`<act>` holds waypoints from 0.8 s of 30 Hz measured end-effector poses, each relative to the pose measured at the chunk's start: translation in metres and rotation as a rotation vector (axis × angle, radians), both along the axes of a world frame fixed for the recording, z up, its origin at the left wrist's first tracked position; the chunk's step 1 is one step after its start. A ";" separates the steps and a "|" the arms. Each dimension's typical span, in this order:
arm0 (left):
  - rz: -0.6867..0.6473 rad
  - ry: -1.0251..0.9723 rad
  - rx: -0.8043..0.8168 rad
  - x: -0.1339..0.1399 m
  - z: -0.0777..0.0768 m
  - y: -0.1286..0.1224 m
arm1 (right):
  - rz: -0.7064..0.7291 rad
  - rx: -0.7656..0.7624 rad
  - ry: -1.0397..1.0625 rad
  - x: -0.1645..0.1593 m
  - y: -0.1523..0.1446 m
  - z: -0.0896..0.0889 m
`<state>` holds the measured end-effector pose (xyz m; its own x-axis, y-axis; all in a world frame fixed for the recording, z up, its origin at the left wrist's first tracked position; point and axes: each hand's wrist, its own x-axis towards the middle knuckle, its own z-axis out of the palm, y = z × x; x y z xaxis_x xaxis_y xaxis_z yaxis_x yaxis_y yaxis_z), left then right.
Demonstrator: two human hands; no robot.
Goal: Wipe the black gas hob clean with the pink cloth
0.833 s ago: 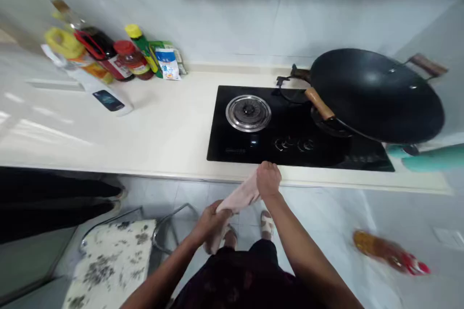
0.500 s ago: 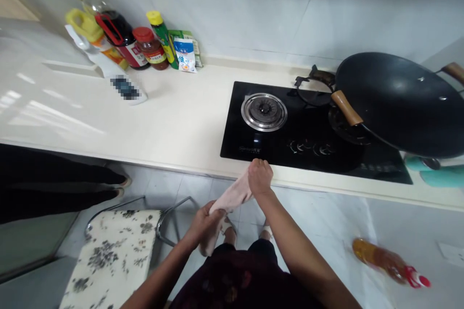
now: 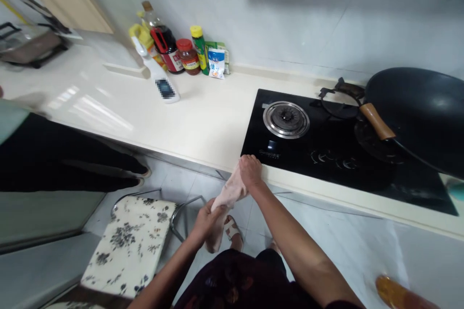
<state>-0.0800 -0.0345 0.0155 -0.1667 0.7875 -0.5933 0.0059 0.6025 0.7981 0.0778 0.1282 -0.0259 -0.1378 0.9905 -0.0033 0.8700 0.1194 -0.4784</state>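
Cloth point(image 3: 231, 192), left hand point(image 3: 207, 219) closed on it, right hand point(image 3: 251, 171) seemingly too

Pink cloth point(image 3: 232, 190) — held between left grip point(image 3: 208, 220) and right grip point(image 3: 251, 172) — near black cooktop point(image 3: 326, 133).

2 hands point(image 3: 251, 172), 1 cloth point(image 3: 231, 194), 1 wok point(image 3: 424, 116), 1 hob point(image 3: 321, 130), 1 spray btl point(image 3: 157, 73).

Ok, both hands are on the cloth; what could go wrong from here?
The cloth is held by the left hand and the right hand, mostly over the floor; a loosened grip could drop it there.
The wok has its handle jutting over the hob; reaching across might knock it.
The seat stands close by on the left; a sideways step might hit it.
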 end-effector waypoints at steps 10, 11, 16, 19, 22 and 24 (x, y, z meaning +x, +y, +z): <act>0.033 0.013 0.071 -0.010 0.012 -0.006 | -0.325 -0.287 1.161 0.039 -0.046 0.004; 0.030 0.011 0.079 -0.010 0.012 -0.004 | -0.328 -0.295 1.203 0.041 -0.049 0.006; -0.015 0.002 0.128 -0.008 0.015 0.007 | -0.348 -0.286 1.354 0.051 -0.057 0.014; -0.062 -0.012 0.138 -0.006 0.018 0.011 | -0.351 -0.306 1.462 0.059 -0.061 0.016; -0.091 -0.020 0.140 -0.003 0.023 0.012 | -0.351 -0.323 1.514 0.067 -0.064 0.016; -0.094 -0.019 0.158 0.000 0.026 0.013 | -0.362 -0.304 1.489 0.072 -0.066 0.016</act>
